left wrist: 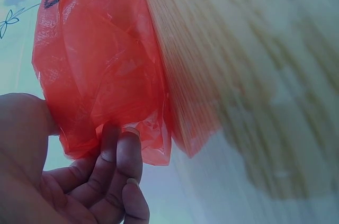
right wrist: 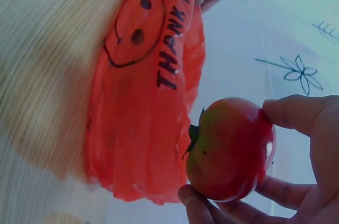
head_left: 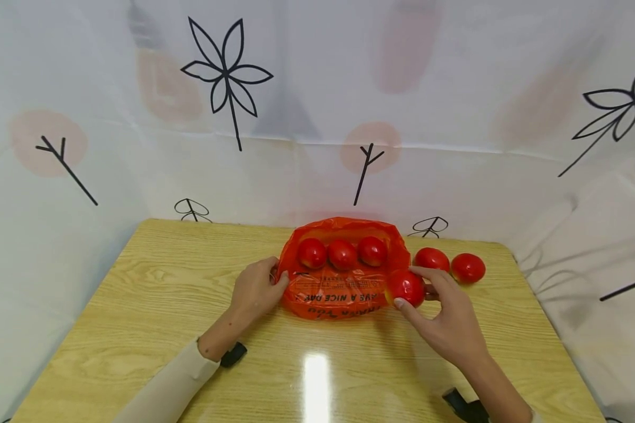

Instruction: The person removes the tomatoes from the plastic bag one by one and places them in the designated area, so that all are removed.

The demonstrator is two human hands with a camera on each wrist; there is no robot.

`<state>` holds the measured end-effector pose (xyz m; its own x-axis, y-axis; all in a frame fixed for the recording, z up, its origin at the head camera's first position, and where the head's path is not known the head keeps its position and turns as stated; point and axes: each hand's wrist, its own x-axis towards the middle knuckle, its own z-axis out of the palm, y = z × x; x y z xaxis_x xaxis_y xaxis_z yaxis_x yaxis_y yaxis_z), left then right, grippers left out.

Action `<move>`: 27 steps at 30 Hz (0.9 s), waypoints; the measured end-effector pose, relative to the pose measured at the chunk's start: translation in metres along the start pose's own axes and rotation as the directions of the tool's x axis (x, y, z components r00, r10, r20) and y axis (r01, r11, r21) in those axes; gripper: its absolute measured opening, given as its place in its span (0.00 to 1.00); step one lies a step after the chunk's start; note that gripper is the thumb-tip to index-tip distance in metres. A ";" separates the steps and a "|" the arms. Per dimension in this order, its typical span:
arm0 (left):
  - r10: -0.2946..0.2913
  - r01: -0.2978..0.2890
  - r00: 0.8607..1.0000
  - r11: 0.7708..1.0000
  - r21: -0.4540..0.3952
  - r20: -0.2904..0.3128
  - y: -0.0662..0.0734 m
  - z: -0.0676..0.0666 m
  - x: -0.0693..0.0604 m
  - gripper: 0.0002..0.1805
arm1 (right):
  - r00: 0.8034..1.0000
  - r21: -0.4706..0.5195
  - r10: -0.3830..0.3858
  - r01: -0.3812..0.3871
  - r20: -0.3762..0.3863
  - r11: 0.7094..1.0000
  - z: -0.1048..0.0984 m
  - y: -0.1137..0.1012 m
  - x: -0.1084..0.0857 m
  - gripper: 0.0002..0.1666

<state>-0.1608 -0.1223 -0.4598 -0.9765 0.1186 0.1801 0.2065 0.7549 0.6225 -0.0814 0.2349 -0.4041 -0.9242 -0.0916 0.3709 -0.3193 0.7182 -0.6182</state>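
Observation:
A red plastic bag [head_left: 328, 299] stands on the table with its mouth spread wide, black lettering and a smiley face on its front. Inside it lie three red tomatoes, the middle one [head_left: 342, 254] flanked by one on each side. My left hand [head_left: 256, 288] grips the bag's left rim between thumb and fingers. In my right hand [head_left: 447, 320] is another tomato [head_left: 406, 288], held by thumb and fingertips at the bag's right front edge. The right wrist view shows this tomato [right wrist: 233, 150] with its green stem end turned toward the bag.
Two more tomatoes, one nearer [head_left: 431, 259] the bag and one farther right [head_left: 468, 268], lie on the wooden table [head_left: 153, 282] behind my right hand. A white cloth [head_left: 307, 176] with plant drawings hangs behind the table and at both sides.

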 end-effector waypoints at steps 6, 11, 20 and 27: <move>-0.003 0.003 1.000 1.000 0.003 -0.001 0.000 0.000 0.000 0.07 | 1.000 0.009 0.008 -0.008 -0.024 1.000 -0.007 0.004 -0.003 0.35; -0.006 0.006 1.000 1.000 -0.001 0.003 0.000 0.000 0.000 0.07 | 0.999 0.010 0.011 -0.011 -0.046 1.000 -0.011 0.007 -0.006 0.36; 0.000 0.000 1.000 1.000 0.000 0.000 -0.001 0.000 0.000 0.07 | 0.997 -0.028 0.068 -0.069 -0.048 0.997 -0.018 0.014 -0.011 0.36; 0.003 -0.003 1.000 1.000 -0.015 -0.008 -0.001 0.001 0.000 0.07 | 0.994 -0.042 0.094 -0.097 -0.053 0.994 -0.021 0.021 -0.013 0.36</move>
<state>-0.1611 -0.1224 -0.4617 -0.9753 0.1161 0.1879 0.2107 0.7447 0.6333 -0.0714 0.2656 -0.4070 -0.9379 0.0131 0.3468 -0.2194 0.7518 -0.6218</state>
